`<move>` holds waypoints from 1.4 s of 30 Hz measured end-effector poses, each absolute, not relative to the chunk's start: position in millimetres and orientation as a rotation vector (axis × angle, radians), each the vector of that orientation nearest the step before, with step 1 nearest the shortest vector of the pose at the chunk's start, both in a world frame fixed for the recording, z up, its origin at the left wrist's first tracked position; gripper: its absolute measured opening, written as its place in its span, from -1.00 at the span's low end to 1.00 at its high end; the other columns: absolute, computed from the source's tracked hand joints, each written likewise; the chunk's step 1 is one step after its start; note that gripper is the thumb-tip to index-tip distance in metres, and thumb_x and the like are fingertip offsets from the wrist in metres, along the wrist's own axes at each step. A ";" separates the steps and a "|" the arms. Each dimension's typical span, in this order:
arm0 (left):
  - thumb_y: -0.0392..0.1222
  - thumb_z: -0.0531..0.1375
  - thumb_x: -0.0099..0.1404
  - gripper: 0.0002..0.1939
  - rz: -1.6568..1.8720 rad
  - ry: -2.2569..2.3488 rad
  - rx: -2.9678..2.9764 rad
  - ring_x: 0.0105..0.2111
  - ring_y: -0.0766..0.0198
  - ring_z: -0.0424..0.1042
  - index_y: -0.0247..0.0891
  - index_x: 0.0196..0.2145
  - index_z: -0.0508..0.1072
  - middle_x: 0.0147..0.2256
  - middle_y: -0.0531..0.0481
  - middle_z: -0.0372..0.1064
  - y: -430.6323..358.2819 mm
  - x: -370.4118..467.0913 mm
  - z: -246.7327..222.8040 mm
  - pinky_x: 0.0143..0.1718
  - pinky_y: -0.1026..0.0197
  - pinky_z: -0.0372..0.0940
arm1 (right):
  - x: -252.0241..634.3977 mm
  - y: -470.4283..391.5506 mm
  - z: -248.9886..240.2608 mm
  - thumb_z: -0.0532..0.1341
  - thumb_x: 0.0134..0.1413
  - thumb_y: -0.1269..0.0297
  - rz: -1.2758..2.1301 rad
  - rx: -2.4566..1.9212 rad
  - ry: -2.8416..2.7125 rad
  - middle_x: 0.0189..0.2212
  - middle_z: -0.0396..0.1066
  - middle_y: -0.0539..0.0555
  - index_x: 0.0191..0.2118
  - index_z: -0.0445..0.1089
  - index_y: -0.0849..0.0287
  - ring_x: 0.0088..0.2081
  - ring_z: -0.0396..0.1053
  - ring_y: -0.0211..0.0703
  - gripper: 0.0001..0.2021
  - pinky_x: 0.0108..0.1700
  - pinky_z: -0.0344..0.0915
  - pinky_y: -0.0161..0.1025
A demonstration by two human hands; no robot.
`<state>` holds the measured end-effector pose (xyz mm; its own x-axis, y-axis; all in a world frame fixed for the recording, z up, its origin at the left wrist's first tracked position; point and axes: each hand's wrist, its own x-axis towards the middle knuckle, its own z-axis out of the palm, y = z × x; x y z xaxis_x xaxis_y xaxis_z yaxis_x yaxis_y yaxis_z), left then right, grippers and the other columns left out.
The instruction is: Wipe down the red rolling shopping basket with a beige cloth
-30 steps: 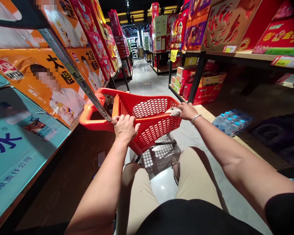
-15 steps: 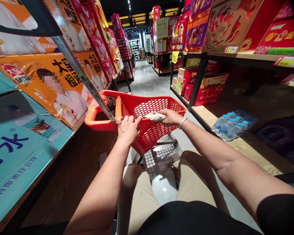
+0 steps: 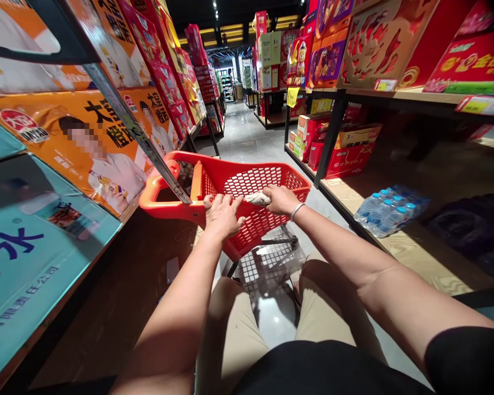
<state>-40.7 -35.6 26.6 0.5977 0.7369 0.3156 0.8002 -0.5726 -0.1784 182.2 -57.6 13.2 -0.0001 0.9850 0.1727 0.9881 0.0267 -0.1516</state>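
Whitish cloth [image 3: 255, 198] (probably), partly hidden behind the right fingers [image 3: 273, 193].

Glare on the glossy floor [image 3: 239, 140], deep shadow under the right shelf [image 3: 411, 95], wide-angle distortion toward the edges.

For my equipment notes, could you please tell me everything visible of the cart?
The cart is orange-red and looks plastic, with lattice walls, a looped handle at the picture's left and dark framework below. It stands upright between shelves. The left hand rests on its near rim; the right hand holds a pale cloth there.
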 end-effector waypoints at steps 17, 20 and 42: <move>0.13 0.22 0.27 -0.51 -0.397 -1.267 -2.584 0.09 -0.07 0.28 -0.03 0.11 0.48 -0.04 -0.11 0.47 -10.0 -37.7 24.5 0.31 -0.28 -0.17 | 289.7 -63.4 -3.0 0.20 0.20 -0.02 0.013 -2.451 -1.872 0.04 0.48 0.21 0.06 0.50 0.07 0.00 0.42 0.15 -0.58 -0.03 0.32 -0.11; 0.13 0.22 0.27 -0.51 -0.333 -1.297 -2.608 0.21 -0.08 0.20 0.01 0.13 0.47 0.05 -0.09 0.46 0.0 -47.1 23.8 0.35 -0.33 -0.27 | 268.1 -69.5 0.6 0.22 0.16 0.04 0.054 -2.475 -1.875 -0.04 0.53 0.24 0.00 0.52 0.10 -0.02 0.45 0.12 -0.63 -0.06 0.32 -0.14; 0.20 0.17 0.34 -0.22 -0.037 -1.444 -2.635 0.46 -0.28 -0.60 0.05 0.43 0.08 0.51 -0.05 -0.34 14.1 -48.3 20.1 0.39 -0.44 -0.47 | 232.8 -106.2 17.0 0.18 0.24 0.02 0.124 -2.526 -1.997 -0.06 0.53 0.37 -0.02 0.54 0.26 0.00 0.50 0.21 -0.58 -0.05 0.38 -0.07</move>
